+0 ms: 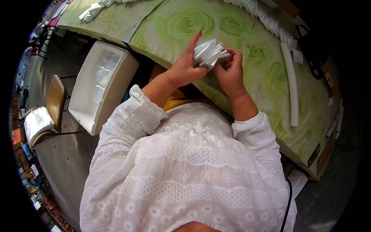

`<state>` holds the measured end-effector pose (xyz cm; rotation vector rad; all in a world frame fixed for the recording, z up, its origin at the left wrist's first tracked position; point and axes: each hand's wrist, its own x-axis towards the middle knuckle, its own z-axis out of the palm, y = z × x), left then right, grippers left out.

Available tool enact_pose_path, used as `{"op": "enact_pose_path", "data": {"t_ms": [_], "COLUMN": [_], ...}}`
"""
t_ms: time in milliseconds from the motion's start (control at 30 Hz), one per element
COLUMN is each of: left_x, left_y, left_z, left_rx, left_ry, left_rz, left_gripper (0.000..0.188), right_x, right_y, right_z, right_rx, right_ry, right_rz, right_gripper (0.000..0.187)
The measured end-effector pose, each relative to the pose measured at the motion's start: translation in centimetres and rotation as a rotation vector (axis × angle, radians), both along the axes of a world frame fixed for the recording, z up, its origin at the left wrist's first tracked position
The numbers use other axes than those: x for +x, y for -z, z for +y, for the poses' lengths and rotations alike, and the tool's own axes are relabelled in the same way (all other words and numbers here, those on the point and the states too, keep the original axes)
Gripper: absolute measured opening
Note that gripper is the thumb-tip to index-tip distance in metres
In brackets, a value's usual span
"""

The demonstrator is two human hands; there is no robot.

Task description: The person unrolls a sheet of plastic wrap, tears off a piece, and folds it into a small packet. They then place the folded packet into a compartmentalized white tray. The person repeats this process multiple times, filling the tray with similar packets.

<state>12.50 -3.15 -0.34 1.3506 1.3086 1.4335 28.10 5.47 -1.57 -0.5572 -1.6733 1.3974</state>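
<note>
A bundle of small white packets [210, 53], glossy and fanned out at the edges, is held up over the near edge of the green table. My left hand [186, 65] grips its left side, thumb below and index finger stretched out above. At the bundle's right side, the fingertips of my right hand [232, 71] pinch the edges of the packets. Exactly how many layers the right fingers hold is hidden.
The table has a green rose-patterned cover [239, 50]. A white roll [290, 85] lies on its right part. Rows of white packets [262, 17] line the far edge. To the left stand a white foam box [87, 92] with packets inside and a wooden chair [56, 102].
</note>
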Motion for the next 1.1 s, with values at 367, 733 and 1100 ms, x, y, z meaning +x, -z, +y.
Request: {"op": "enact_pose_path", "data": {"t_ms": [367, 733, 1100], "left_x": [-0.9, -0.5, -0.5], "left_y": [0.3, -0.1, 0.1], "left_z": [0.4, 0.5, 0.3], "left_rx": [-0.013, -0.036, -0.019], "left_ry": [0.000, -0.044, -0.062], "left_rz": [-0.181, -0.240, -0.038], "left_gripper": [0.093, 0.086, 0.100], "right_x": [1.7, 2.1, 3.4], "right_y": [1.5, -0.2, -1.3], "right_z": [-0.1, -0.8, -0.6], "right_rx": [0.056, 0.458, 0.190], "right_ry": [0.100, 0.098, 0.018], "right_rz": [-0.022, -0.294, -0.364], "right_gripper": [0.029, 0.018, 0.016]}}
